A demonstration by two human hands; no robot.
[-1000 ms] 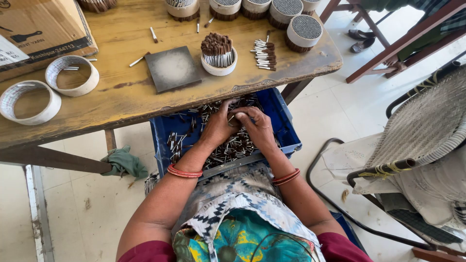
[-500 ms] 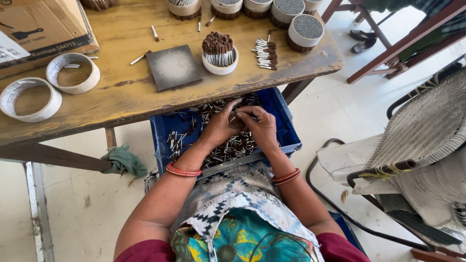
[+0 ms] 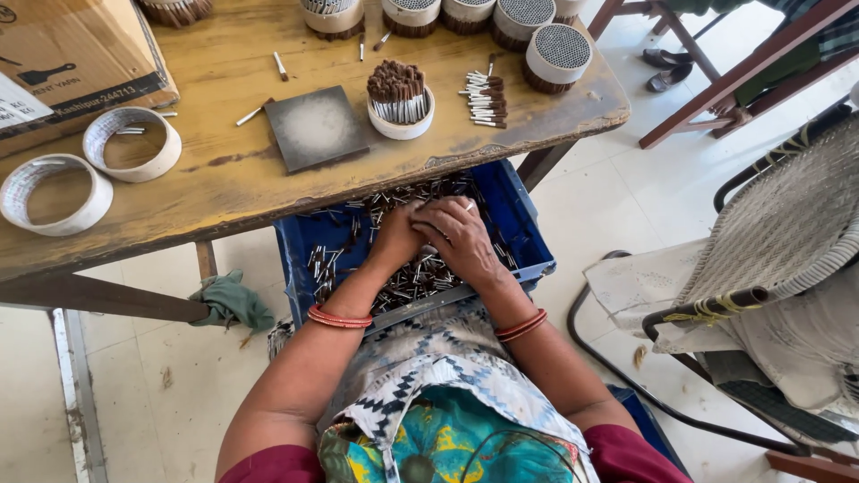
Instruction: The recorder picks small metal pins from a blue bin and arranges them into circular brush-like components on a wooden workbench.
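Observation:
A blue plastic crate (image 3: 523, 228) rests on my lap under the table edge, filled with many small brown-tipped sticks (image 3: 420, 277). My left hand (image 3: 398, 237) and my right hand (image 3: 461, 237) are pressed together over the pile, fingers curled around a bunch of sticks. Red bangles sit on both wrists. On the wooden table (image 3: 224, 179) above stand a white ring (image 3: 403, 112) packed with upright sticks, a dark square plate (image 3: 315, 128) and a small row of loose sticks (image 3: 483, 94).
Two empty white rings (image 3: 132, 143) and a cardboard box (image 3: 76, 63) occupy the table's left. Several filled rings (image 3: 555, 54) line the far edge. A woven chair (image 3: 787, 241) stands to my right, a green rag (image 3: 234, 302) lies on the floor.
My hands stay in the crate, shifting slightly as the fingers gather sticks; nothing else has moved.

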